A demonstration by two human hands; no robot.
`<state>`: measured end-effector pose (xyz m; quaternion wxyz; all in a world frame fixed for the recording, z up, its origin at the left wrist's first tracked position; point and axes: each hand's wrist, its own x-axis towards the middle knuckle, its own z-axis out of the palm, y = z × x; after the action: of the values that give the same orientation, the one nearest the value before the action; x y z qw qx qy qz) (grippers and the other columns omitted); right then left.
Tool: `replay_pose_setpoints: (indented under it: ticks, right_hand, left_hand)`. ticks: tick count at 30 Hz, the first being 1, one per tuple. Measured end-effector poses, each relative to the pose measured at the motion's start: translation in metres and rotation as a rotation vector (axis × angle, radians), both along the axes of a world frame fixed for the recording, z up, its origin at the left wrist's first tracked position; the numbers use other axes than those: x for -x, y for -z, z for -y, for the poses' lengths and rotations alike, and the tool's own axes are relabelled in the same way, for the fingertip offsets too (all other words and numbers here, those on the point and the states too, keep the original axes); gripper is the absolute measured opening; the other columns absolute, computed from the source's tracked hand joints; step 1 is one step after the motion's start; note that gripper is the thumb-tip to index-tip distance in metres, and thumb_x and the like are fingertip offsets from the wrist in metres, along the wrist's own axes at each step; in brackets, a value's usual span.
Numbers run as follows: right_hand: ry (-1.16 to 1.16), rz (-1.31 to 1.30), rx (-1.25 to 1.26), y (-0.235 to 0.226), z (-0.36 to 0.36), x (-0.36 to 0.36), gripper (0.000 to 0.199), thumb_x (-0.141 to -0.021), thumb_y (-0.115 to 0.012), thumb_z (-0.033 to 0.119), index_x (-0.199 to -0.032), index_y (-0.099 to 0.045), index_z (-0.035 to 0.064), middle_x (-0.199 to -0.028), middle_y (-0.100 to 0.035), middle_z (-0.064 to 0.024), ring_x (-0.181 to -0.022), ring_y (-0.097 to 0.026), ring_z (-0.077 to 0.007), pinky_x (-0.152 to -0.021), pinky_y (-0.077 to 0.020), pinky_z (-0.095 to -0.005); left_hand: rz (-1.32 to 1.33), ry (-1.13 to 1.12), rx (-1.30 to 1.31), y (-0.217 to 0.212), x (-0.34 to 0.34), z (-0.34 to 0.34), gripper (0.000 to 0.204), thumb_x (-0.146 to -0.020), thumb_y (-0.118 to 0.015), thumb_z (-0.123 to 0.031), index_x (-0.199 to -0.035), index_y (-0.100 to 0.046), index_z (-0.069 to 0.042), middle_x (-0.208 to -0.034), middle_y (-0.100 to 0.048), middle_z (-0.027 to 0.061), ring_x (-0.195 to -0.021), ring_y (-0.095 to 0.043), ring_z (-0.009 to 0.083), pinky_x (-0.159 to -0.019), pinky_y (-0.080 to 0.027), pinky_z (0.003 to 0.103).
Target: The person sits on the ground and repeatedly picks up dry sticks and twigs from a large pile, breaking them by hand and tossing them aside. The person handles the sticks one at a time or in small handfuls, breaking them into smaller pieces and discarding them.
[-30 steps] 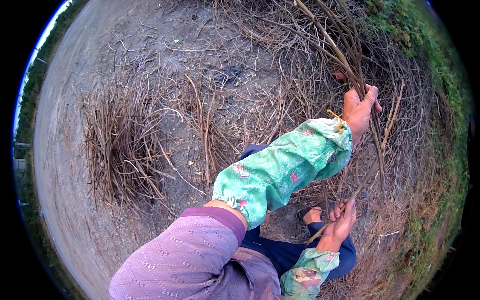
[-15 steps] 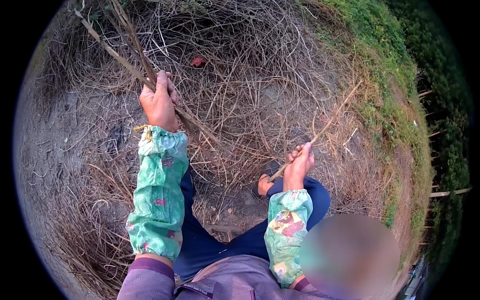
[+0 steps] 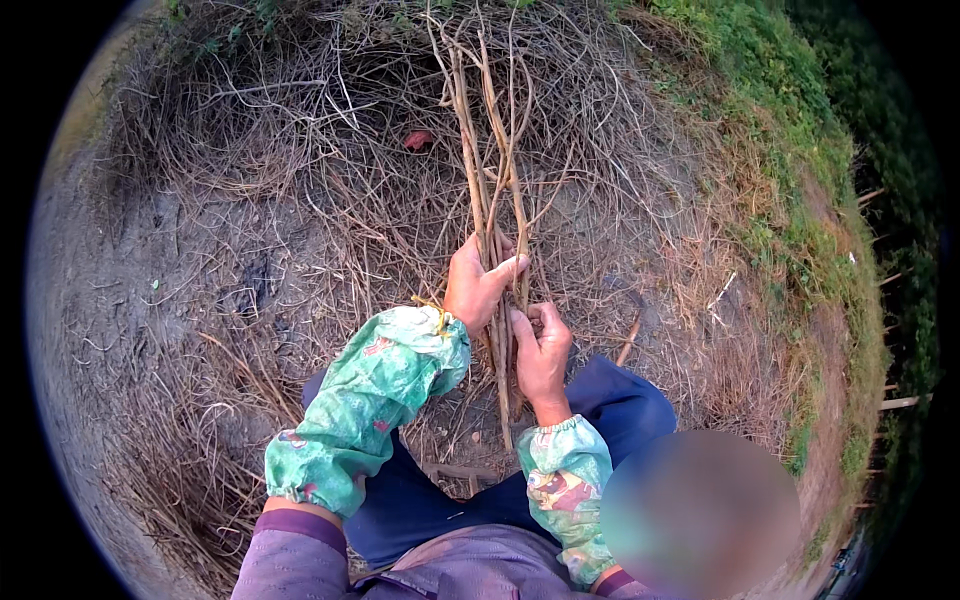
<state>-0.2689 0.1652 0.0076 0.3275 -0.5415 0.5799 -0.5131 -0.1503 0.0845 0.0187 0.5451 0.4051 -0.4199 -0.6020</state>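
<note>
Several long brown sticks [image 3: 468, 150] stand together in front of me, pointing away, their lower ends reaching down between my knees. My left hand [image 3: 480, 284] is wrapped round them near the middle, thumb across the front. Just below and to the right, my right hand [image 3: 542, 358] pinches the lower part of a forked stick [image 3: 516, 205] that lies against the right side of the bundle. The fingertips of my right hand are partly hidden behind the sticks. Green patterned sleeve covers [image 3: 365, 400] are on both forearms.
A large heap of dry twigs [image 3: 270, 110] spreads across the far side. More dry stalks [image 3: 185, 470] lie at the near left. A red scrap [image 3: 417, 140] sits in the heap. Green plants [image 3: 740, 90] line the right. A wooden piece [image 3: 458, 470] lies between my legs.
My left hand has swung right to the middle with its sticks, now upright in view. My right hand has moved left and brought its stick against the bundle.
</note>
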Motion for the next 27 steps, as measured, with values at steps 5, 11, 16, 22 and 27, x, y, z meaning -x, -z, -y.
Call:
replay_pose_setpoints:
  ticks: [5,11,16,22,27]
  right_hand:
    - [-0.047,0.139,-0.211,-0.014,0.0,0.021,0.014,-0.094,-0.065,0.011,-0.099,-0.062,-0.0015,-0.077,-0.062,-0.001,-0.067,-0.057,-0.0079,-0.059,-0.046,-0.0263]
    - [-0.069,-0.231,0.002,-0.004,0.001,0.022,0.02,-0.091,-0.064,0.007,-0.108,-0.065,-0.0039,-0.094,-0.066,-0.015,-0.083,-0.066,-0.0263,-0.075,-0.0512,-0.0353]
    - [0.015,-0.223,0.015,-0.02,0.003,0.02,0.023,-0.095,-0.061,0.011,-0.115,-0.062,-0.002,-0.1,-0.061,-0.0111,-0.071,-0.065,-0.0147,-0.063,-0.0502,-0.0289]
    - [-0.033,-0.13,-0.235,0.028,-0.017,0.121,0.02,-0.097,-0.06,0.014,-0.11,-0.062,-0.0012,-0.093,-0.065,-0.0053,-0.068,-0.063,-0.0088,-0.055,-0.0484,-0.0218]
    - [0.031,-0.065,-0.578,0.071,-0.034,0.151,0.018,-0.096,-0.062,0.014,-0.107,-0.062,-0.0006,-0.089,-0.066,-0.0044,-0.061,-0.063,-0.0093,-0.053,-0.0478,-0.0223]
  left_hand:
    - [0.09,0.011,0.061,0.001,0.019,-0.005,0.047,-0.085,-0.075,-0.01,-0.125,-0.052,0.001,-0.092,-0.063,0.0042,-0.079,-0.063,0.0107,-0.069,-0.053,0.027]
    - [0.135,-0.006,0.096,0.013,0.031,-0.013,0.041,-0.087,-0.07,0.0,-0.123,-0.051,0.001,-0.088,-0.062,0.0031,-0.073,-0.064,0.0099,-0.064,-0.055,0.026]
    - [-0.014,-0.205,0.321,-0.052,-0.027,0.013,0.036,-0.089,-0.067,0.002,-0.121,-0.051,0.001,-0.087,-0.062,0.0035,-0.072,-0.065,0.0114,-0.064,-0.054,0.026]
    - [0.514,-0.825,0.484,-0.106,-0.273,-0.003,0.018,-0.093,-0.068,-0.013,-0.107,-0.061,-0.004,-0.085,-0.069,0.0052,-0.071,-0.068,0.0107,-0.055,-0.055,0.025]
    - [0.878,-0.954,-0.093,0.037,-0.362,-0.119,0.035,-0.089,-0.069,-0.004,-0.122,-0.057,-0.001,-0.088,-0.07,0.0063,-0.068,-0.068,0.0125,-0.059,-0.056,0.025]
